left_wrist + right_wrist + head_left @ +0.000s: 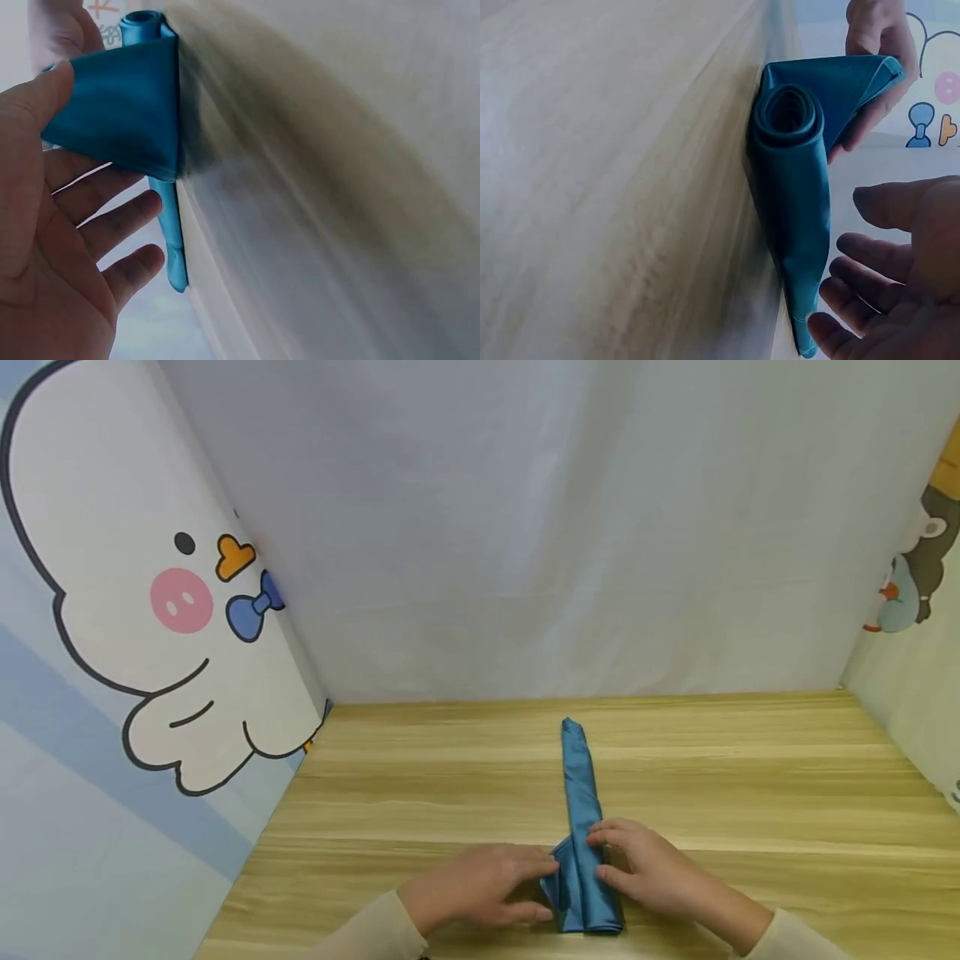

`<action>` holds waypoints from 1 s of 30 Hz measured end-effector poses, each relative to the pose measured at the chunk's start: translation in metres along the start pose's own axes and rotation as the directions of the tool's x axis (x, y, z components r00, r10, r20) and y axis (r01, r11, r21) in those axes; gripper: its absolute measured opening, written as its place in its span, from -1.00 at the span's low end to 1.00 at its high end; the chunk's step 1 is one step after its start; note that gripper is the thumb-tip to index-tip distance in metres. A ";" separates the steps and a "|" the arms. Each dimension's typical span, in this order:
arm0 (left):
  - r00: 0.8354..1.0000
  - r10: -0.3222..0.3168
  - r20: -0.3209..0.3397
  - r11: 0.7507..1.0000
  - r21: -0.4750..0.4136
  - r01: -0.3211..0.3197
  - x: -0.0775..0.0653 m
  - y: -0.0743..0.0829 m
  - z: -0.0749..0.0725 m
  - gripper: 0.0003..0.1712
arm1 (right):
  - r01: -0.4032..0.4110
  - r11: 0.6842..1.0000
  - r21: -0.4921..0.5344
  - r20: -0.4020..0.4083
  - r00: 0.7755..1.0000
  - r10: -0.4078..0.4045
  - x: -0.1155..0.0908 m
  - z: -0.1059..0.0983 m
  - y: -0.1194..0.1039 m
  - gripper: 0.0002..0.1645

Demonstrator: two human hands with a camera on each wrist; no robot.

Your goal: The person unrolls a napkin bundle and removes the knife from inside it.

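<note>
A blue cloth [583,793] lies on the wood-patterned counter [420,777], wound into a long roll with its thin end pointing away from the person and its thicker, coiled end [786,139] toward them; a loose flap [570,893] stands out on the left side of the roll, near that thicker end. The left hand [487,881] is just left of the roll, its grip pinching the flap's outer edge between thumb [52,90] and fingers (the left wrist view shows this best); the right hand [652,864] is at the right side of the roll, its grip spread and holding nothing, the fingertips close against the cloth, though whether they touch it I cannot tell. A pale curtain [562,527] hangs beyond the roll's thin end; a cartoon bird [180,568] is printed on the panel well to the left of the roll.

The likeliest trouble is slack: the coil looks hollow at its thick end, and a pull on the flap with no firm hold from the right could slide or unwind the roll; the cloth looks smooth and satiny, so the flap might slip from the pinch; an uneven tug could also skew the layers or crease the flap crookedly.
</note>
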State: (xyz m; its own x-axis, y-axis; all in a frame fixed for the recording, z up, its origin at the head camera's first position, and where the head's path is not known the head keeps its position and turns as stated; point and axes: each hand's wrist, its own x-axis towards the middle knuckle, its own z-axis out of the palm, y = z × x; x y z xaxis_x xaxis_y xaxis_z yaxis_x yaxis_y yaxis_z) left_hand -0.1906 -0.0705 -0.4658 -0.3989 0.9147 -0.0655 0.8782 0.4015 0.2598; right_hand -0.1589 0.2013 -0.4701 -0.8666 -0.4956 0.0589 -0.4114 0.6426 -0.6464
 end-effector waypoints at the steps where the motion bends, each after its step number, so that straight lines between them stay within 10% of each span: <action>1: 1.000 0.002 -0.004 1.000 -0.016 -0.002 -0.002 0.002 0.000 -0.26 | 0.000 1.000 -0.025 0.002 1.000 0.000 0.000 0.001 0.000 -0.58; 14: 0.999 -0.017 -0.040 0.999 -0.032 0.015 -0.013 0.002 -0.001 -0.33 | -0.006 0.997 -0.080 0.050 0.999 0.010 -0.001 0.005 -0.001 -0.39; 30: 0.990 -0.122 0.074 0.986 0.124 0.112 -0.002 0.004 0.012 -0.24 | -0.033 0.986 -0.164 0.055 0.998 0.043 0.004 0.018 -0.007 -0.18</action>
State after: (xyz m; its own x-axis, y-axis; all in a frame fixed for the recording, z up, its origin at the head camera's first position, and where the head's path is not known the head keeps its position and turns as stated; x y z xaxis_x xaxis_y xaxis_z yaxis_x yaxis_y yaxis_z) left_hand -0.1833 -0.0698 -0.4768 -0.4824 0.8597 -0.1680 0.8538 0.5043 0.1292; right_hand -0.1545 0.1836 -0.4791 -0.8666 -0.4989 -0.0105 -0.4232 0.7459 -0.5144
